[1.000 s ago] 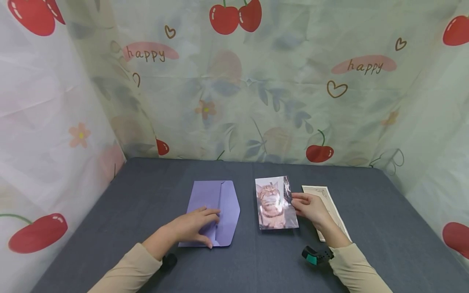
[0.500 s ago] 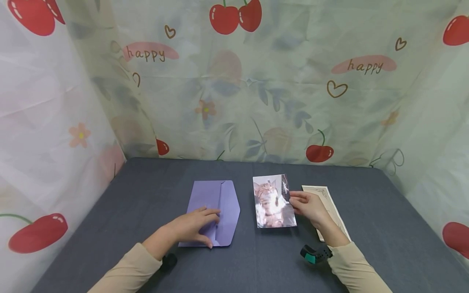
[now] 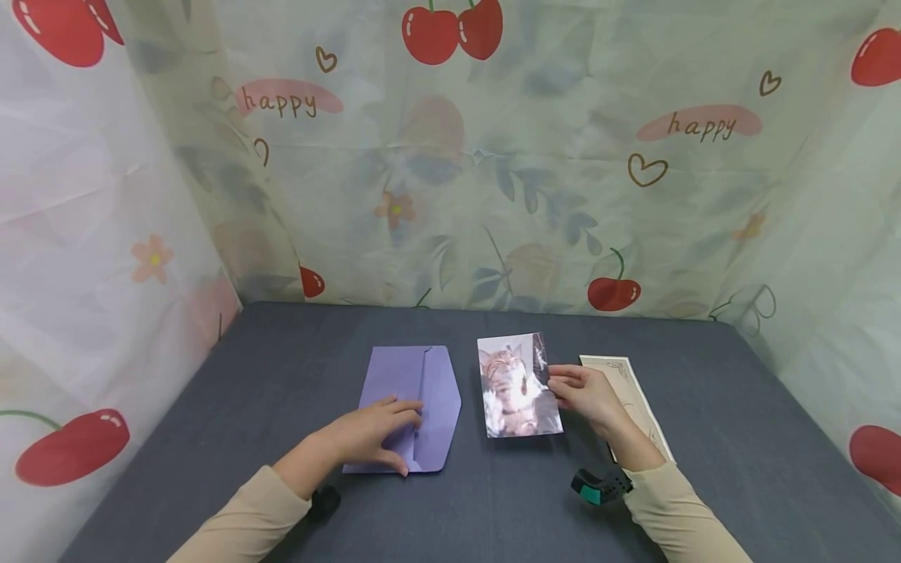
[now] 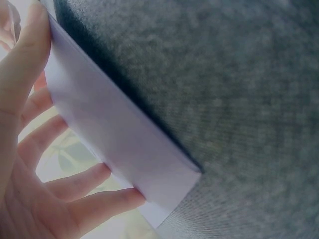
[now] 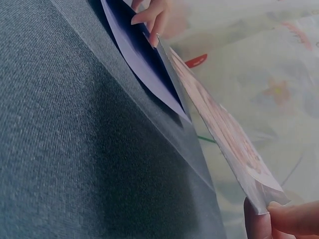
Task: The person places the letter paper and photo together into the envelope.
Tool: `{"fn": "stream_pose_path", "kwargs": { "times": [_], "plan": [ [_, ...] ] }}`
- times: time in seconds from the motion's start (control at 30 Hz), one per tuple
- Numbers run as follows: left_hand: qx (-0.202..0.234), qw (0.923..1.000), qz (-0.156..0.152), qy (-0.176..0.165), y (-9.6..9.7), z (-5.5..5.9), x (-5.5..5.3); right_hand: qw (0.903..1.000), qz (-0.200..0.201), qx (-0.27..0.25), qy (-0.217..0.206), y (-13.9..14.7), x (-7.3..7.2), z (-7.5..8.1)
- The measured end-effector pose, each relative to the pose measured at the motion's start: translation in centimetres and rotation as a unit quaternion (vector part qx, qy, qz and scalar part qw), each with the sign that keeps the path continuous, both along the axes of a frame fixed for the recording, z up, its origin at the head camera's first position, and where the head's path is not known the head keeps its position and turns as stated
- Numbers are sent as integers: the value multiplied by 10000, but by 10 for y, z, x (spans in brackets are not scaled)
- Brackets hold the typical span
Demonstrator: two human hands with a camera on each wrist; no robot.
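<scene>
On the dark cloth lies a lavender envelope (image 3: 390, 371), its flap (image 3: 440, 407) unfolded to the right. My left hand (image 3: 369, 432) rests on it with fingers spread; in the left wrist view the fingertips (image 4: 130, 197) touch the envelope's surface. Between thumb and fingers my right hand (image 3: 587, 397) pinches the right edge of a glossy cat photo (image 3: 514, 391). The photo appears lifted and tilted above the cloth, right of the envelope. In the right wrist view the photo (image 5: 219, 127) is seen nearly edge-on, and the pinching fingers (image 5: 296, 217) show at its near end.
A cream card (image 3: 633, 387) with line decoration lies under and beyond the right forearm, partly hidden. A black band with a teal patch (image 3: 590, 494) is at the right wrist. A printed curtain (image 3: 450, 195) hangs behind and beside the table.
My right hand has moved slightly left with the photo, bringing it nearer the envelope and raising it a little. The left hand and envelope have stayed in place.
</scene>
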State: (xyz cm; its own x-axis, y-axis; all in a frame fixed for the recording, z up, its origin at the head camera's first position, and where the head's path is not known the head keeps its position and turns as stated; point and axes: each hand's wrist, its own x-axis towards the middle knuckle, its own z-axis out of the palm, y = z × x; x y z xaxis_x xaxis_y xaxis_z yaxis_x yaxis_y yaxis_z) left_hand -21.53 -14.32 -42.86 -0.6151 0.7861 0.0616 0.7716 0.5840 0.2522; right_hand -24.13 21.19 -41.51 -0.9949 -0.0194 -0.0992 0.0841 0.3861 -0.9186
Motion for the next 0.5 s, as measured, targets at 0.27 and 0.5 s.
{"fn": "stream_pose_path", "kwargs": {
  "times": [0.27, 0.5],
  "plan": [
    [3, 10000, 12, 14, 0, 0, 0, 9998, 155, -91, 4, -5, 0, -2],
    [-34, 10000, -1, -14, 0, 0, 0, 9998, 159, -140, -60, -9, 0, -3]
  ]
}}
